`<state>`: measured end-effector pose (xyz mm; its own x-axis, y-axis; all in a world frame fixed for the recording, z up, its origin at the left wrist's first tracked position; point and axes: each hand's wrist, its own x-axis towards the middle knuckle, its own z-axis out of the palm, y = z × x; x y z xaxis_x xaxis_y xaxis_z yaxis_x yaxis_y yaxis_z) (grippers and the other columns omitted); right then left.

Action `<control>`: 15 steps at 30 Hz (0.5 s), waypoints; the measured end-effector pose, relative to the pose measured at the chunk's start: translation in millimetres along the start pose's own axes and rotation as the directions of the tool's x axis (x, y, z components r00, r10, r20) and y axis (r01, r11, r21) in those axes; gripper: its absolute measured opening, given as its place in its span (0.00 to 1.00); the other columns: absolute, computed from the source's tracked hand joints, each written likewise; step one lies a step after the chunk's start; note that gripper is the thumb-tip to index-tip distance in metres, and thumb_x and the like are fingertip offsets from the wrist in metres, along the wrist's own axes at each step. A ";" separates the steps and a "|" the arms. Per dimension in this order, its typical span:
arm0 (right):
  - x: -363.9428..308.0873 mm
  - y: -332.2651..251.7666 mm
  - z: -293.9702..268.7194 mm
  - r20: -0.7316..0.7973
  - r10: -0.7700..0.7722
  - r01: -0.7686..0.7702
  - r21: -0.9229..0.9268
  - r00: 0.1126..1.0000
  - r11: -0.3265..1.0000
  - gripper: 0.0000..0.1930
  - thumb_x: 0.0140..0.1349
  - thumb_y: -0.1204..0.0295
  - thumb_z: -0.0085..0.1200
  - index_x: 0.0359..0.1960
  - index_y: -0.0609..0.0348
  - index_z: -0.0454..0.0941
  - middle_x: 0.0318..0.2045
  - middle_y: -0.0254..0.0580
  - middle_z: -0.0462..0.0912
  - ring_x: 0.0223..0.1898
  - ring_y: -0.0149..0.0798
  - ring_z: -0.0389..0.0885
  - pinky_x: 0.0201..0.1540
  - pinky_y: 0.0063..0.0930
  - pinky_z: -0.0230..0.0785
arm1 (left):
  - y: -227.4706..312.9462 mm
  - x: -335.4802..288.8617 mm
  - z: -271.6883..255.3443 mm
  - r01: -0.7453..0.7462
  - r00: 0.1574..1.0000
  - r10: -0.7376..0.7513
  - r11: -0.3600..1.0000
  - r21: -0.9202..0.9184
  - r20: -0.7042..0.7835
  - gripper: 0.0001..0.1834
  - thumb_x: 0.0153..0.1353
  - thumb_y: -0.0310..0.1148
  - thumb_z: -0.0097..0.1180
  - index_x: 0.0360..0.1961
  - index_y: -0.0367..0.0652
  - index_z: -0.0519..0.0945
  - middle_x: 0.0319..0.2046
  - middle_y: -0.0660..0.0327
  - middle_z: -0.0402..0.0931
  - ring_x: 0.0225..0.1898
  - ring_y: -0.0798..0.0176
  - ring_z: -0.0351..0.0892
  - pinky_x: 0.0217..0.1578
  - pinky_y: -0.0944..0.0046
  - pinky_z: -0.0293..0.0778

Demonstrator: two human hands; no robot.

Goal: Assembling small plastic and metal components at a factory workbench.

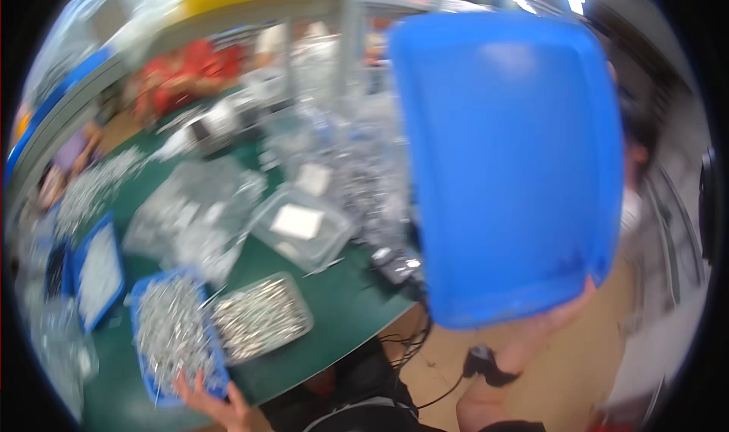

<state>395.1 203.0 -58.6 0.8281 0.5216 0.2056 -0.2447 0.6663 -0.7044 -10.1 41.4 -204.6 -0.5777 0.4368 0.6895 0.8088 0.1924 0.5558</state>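
Holding up the tray (516, 174) on edge, to the right of the tub (307, 314) and above it; grasping with the right hand (558, 316) at the tray's lower edge, near a corner, fingers partly hidden behind; resting or hovering with the left hand (228, 413), fingers spread and released, at the near end of the bin (219, 371), just left of the tub; cannot tell whether touching the pieces (175, 322) inside.

For a sound hold, grip well in from the corner, being likely to twist on a one-handed grasp; bear the weight from beneath rather than by pinching the rim; tilt slowly, and hold the wrist strap (500, 373) clear of the edge; with the left hand, press lightly, so as not to spill pieces over toward the tub; swing narrowly over the surface (342, 303), minding the box (315, 253) just beyond the tub and the bag (163, 223) beyond the tub to the left.
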 end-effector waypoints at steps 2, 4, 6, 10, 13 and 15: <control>-3.2 3.8 -27.4 -0.012 0.126 -0.124 0.102 0.992 0.987 0.26 0.57 0.56 0.35 0.49 0.66 0.65 0.43 0.48 0.72 0.44 0.45 0.71 0.45 0.36 0.64 | 0.8 8.9 6.2 -0.174 0.969 0.137 0.969 0.173 0.205 0.20 0.47 0.32 0.52 0.43 0.38 0.70 0.58 0.44 0.51 0.62 0.36 0.43 0.56 0.39 0.46; -9.6 16.5 -41.0 0.019 0.360 -0.360 0.052 0.933 0.931 0.25 0.55 0.58 0.38 0.48 0.66 0.66 0.43 0.47 0.71 0.44 0.44 0.70 0.47 0.36 0.64 | 1.1 -0.5 0.3 -0.157 0.970 0.115 0.968 0.195 0.213 0.19 0.47 0.32 0.52 0.42 0.37 0.70 0.58 0.44 0.52 0.62 0.36 0.43 0.57 0.38 0.45; -14.9 60.2 -63.7 0.162 0.431 -0.428 -0.057 0.888 0.902 0.23 0.52 0.60 0.42 0.47 0.64 0.66 0.42 0.46 0.71 0.43 0.44 0.71 0.46 0.36 0.64 | 1.5 -5.8 4.7 -0.233 0.967 0.199 0.944 0.233 0.157 0.18 0.45 0.32 0.53 0.38 0.36 0.72 0.51 0.45 0.59 0.56 0.38 0.54 0.53 0.42 0.51; -72.8 120.4 -26.7 0.281 0.542 -0.549 -0.061 0.792 0.834 0.16 0.51 0.72 0.46 0.42 0.62 0.69 0.35 0.39 0.73 0.37 0.36 0.72 0.43 0.29 0.66 | 5.9 -20.6 -6.0 -0.211 0.977 0.201 0.892 0.400 0.067 0.20 0.55 0.46 0.54 0.38 0.38 0.77 0.40 0.47 0.67 0.44 0.43 0.65 0.46 0.46 0.59; -116.0 122.2 -1.6 0.364 0.685 -0.713 -0.076 0.631 0.697 0.16 0.50 0.77 0.44 0.44 0.61 0.68 0.34 0.35 0.73 0.35 0.30 0.71 0.41 0.24 0.65 | 4.4 -20.8 3.6 -0.190 0.979 0.204 0.911 0.366 0.000 0.14 0.51 0.41 0.59 0.32 0.42 0.78 0.34 0.52 0.66 0.36 0.49 0.64 0.39 0.49 0.61; -136.6 121.5 15.1 0.407 0.764 -0.803 -0.110 0.501 0.586 0.15 0.51 0.78 0.44 0.43 0.60 0.69 0.34 0.34 0.73 0.33 0.28 0.71 0.39 0.22 0.66 | 5.5 -18.2 5.1 -0.147 0.989 0.138 0.939 0.311 0.053 0.13 0.51 0.40 0.59 0.33 0.42 0.78 0.36 0.52 0.67 0.39 0.48 0.65 0.41 0.48 0.61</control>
<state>244.7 220.8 -162.0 0.0228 0.9871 -0.1583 -0.7531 -0.0872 -0.6521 5.4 39.0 -216.5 -0.4544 0.5050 0.7338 0.8787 0.3897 0.2759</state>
